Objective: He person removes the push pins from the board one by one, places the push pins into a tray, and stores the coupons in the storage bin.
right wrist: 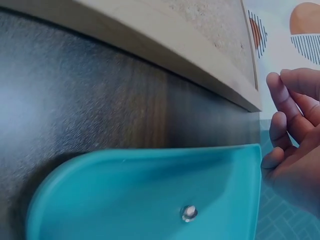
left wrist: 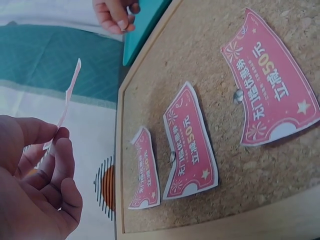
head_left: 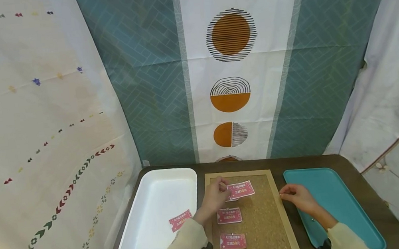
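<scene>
My left hand [head_left: 216, 195] pinches a pink coupon [head_left: 241, 190] between thumb and fingertips, over the upper part of the corkboard [head_left: 263, 222]. In the left wrist view this coupon [left wrist: 70, 95] shows nearly edge-on. Three like coupons are fixed in a column down the board's left side, the lowest one [head_left: 233, 241] nearest me; a shiny round-headed pin [left wrist: 238, 96] shows at one coupon's edge. My right hand [head_left: 298, 198] hovers by the board's right edge, thumb and forefinger tips close together; I cannot tell whether something small sits between them.
At the left stands a white tray [head_left: 156, 197] with another pink coupon [head_left: 180, 220] in it. A turquoise tray [head_left: 341, 207] on the right holds a shiny pin [right wrist: 189, 213]. All rest on a dark wooden table [head_left: 275, 165], with patterned curtains [head_left: 145, 85] behind.
</scene>
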A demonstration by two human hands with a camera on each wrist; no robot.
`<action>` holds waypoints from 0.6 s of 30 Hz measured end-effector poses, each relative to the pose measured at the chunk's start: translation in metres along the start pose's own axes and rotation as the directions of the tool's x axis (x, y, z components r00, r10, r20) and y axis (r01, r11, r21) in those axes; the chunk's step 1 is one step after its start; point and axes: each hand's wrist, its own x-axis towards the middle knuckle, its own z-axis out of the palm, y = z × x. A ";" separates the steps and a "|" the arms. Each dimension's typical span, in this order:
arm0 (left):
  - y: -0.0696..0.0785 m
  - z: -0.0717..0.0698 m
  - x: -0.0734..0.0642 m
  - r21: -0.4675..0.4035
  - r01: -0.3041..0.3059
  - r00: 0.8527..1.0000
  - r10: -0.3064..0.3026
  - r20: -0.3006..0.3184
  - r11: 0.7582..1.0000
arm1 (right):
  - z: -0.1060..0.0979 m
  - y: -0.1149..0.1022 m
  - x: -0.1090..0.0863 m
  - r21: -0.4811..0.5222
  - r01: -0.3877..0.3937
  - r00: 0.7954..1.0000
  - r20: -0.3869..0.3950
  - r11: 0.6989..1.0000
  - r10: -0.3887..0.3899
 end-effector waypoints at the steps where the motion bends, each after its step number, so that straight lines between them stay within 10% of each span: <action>1: 0.000 -0.001 -0.001 0.005 0.004 1.000 -0.004 -0.001 1.000 | 0.000 0.001 -0.001 0.000 -0.008 1.000 -0.003 1.000 0.008; 18: 0.007 -0.016 -0.005 -0.032 0.026 1.000 -0.026 -0.003 0.999 | -0.009 0.011 -0.009 -0.035 -0.026 1.000 -0.014 0.999 0.026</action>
